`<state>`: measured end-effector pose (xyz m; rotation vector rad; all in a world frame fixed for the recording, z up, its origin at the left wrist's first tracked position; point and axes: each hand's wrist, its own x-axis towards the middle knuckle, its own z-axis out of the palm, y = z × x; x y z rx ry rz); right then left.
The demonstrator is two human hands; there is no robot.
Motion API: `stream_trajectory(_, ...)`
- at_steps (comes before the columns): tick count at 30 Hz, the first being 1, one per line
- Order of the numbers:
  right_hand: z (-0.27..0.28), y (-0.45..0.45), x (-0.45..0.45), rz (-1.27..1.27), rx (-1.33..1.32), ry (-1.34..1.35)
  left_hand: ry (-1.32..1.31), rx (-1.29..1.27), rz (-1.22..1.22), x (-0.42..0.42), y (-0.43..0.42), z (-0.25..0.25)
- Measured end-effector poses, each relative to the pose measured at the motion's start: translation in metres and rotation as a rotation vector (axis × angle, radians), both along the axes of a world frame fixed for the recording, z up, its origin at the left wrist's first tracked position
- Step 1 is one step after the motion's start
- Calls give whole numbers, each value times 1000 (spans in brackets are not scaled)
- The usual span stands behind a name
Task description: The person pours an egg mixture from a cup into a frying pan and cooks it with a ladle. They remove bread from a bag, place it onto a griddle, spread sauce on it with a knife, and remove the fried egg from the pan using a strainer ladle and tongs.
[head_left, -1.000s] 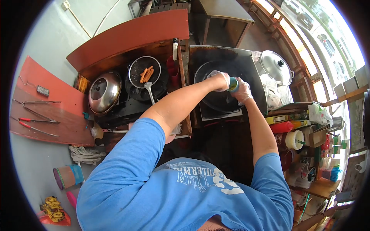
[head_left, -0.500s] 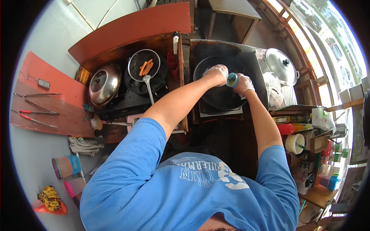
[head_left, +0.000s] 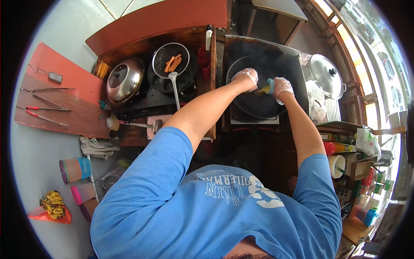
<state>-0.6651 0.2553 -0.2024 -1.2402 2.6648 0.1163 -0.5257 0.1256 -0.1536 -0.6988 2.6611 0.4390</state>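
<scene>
My left hand (head_left: 246,79), in a clear plastic glove, is over the left part of a large dark wok (head_left: 258,103). Its fingers are closed, and what they hold, if anything, is hidden. My right hand (head_left: 283,88), gloved too, grips a light blue cup (head_left: 271,86) tilted to the left. Yellow stuff (head_left: 264,90) shows at the cup's mouth, over the wok. Faint smoke or steam hangs above the wok.
At the left burner, a strainer (head_left: 171,73) holding sausages (head_left: 173,63) rests over a dark pan, beside a domed lid (head_left: 125,81). A lidded silver pot (head_left: 325,75) stands right of the wok. Tongs (head_left: 47,108) hang on the red board at far left.
The cup has tipped further to the left, and yellow stuff now shows at its mouth. My hands have moved slightly apart. The whole view has shifted, with the stove sitting higher and further right.
</scene>
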Motion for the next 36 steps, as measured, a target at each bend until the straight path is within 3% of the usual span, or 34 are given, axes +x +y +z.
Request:
stream_trajectory(3,15,-3,10,65,65,84,91,49,204,9,7,13)
stream_trajectory(8,8,-2,-1,130,36,184,288,78,199,-2,-11,-32)
stream_trajectory(9,15,-2,0,143,-5,199,329,-38,14,-22,-26,-72)
stream_trajectory(10,21,-2,2,156,-49,216,370,-156,-171,-18,-26,-65)
stream_trajectory(12,29,-2,4,169,-70,223,440,-189,-175,-14,-20,-66)
stream_trajectory(14,35,-3,2,248,-65,256,543,133,-4,-24,-19,-72)
stream_trajectory(17,44,-4,1,304,-32,274,615,312,118,-21,-11,-76)
stream_trajectory(18,48,-5,3,325,-13,273,611,319,126,-20,-13,-76)
stream_trajectory(19,49,-5,0,338,2,266,500,145,-2,-18,-17,-66)
stream_trajectory(22,60,0,2,357,-72,277,501,238,42,-7,-18,-46)
stream_trajectory(24,58,-4,-2,383,-86,268,598,526,183,-6,-16,-40)
stream_trajectory(26,54,-7,-4,413,-97,261,612,529,211,-8,-6,-36)
stream_trajectory(28,57,-10,-2,399,-110,281,396,214,164,-8,1,-25)
stream_trajectory(29,60,-10,-1,404,-108,280,319,78,24,-4,0,-22)
stream_trajectory(30,69,-9,4,400,-92,243,316,80,30,0,-7,-28)
stream_trajectory(34,58,-14,0,439,-131,229,-33,-307,-308,-5,-26,-38)
stream_trajectory(36,54,-20,1,456,-111,230,196,-116,-123,-4,-24,-37)
